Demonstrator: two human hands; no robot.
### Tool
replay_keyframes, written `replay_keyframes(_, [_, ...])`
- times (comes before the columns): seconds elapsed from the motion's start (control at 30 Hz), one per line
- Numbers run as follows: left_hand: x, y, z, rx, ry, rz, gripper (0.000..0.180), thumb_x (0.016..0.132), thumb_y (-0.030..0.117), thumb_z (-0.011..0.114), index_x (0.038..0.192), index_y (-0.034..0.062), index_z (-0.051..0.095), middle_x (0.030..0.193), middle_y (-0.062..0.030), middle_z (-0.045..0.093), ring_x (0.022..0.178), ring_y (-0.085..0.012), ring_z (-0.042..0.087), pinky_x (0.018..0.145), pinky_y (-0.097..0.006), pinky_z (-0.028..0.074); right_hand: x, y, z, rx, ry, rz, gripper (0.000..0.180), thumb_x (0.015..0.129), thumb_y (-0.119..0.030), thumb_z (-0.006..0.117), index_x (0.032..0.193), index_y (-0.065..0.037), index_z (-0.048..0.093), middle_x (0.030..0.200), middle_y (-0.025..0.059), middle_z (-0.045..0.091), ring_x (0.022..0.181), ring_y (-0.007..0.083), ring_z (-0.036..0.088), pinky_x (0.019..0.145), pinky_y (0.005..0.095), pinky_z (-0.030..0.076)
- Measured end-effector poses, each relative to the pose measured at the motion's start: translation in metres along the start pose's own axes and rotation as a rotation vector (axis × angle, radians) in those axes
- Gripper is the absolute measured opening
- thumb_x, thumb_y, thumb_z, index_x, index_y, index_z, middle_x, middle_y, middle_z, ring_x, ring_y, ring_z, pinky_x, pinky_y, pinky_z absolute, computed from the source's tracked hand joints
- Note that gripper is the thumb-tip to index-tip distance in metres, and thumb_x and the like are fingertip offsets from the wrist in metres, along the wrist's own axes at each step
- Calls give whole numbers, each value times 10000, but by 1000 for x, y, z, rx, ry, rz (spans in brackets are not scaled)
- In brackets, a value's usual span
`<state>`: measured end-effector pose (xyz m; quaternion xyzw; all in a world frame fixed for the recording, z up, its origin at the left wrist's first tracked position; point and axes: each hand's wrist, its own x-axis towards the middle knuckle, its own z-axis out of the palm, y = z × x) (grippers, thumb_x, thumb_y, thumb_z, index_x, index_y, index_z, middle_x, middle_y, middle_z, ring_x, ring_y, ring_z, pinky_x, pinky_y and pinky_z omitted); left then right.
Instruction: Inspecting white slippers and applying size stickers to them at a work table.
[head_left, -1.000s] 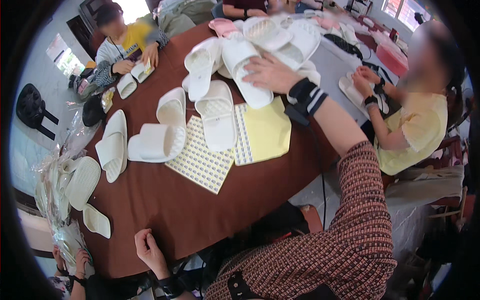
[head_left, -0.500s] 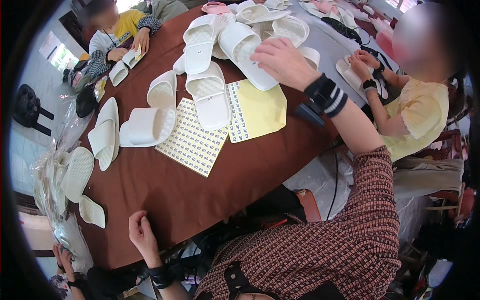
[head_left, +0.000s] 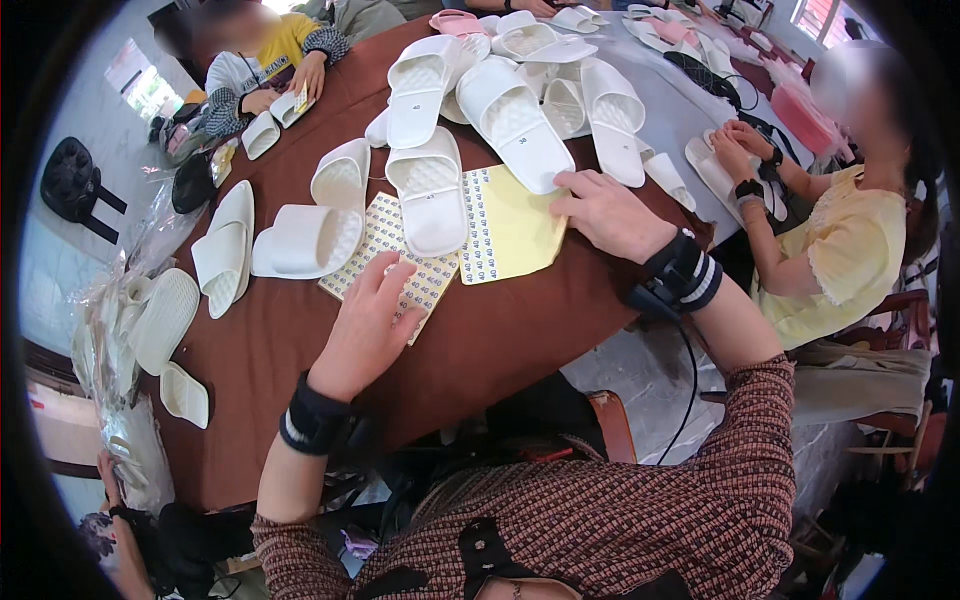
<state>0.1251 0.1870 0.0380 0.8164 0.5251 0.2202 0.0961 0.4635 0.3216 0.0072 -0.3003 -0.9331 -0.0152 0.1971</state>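
My left hand (head_left: 365, 325), fingers spread and holding nothing, hovers over the near edge of a full sheet of number stickers (head_left: 345, 272). My right hand (head_left: 612, 215) has its thumb and fingers closed at the right edge of a pale yellow sticker sheet (head_left: 520, 225), whose stickers remain only along its left side. Between the two sheets lies a white slipper (head_left: 428, 190), toe away from me, partly covering the full one. Just beyond my right fingers rests another white slipper (head_left: 515, 125), a small number sticker on its insole.
More white slippers (head_left: 420, 85) pile up at the far side, with a pair (head_left: 300, 240) and others at left. Clear plastic bags (head_left: 110, 330) line the left edge. Two people handle slippers, one far left, one in yellow (head_left: 840, 230) at right. A cable (head_left: 690, 390) hangs from my right wrist.
My left hand has risen from the near left to over the full sheet. My right hand has come down from the slippers to the yellow sheet's edge; a slipper it partly hid now shows.
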Motion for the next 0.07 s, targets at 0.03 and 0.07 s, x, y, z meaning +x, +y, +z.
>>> replay_keyframes(0.03, [7,-3,4,-6,-9,24,446,822,63,694,1228,9,518,1312,-203,493,1208,-413,487,1021,-435,417,3,-3,3,8,27,-16,216,822,-45,579,1011,-112,659,1119,90,587,1046,288,556,891,384,441])
replay_keyframes(0.07, [11,-4,7,-15,-35,8,464,824,61,690,1244,12,500,1330,-207,475,1214,-418,478,1026,-438,413,1,-2,5,14,28,-15,216,822,-45,579,1011,-112,659,1119,90,587,1046,288,556,891,384,441])
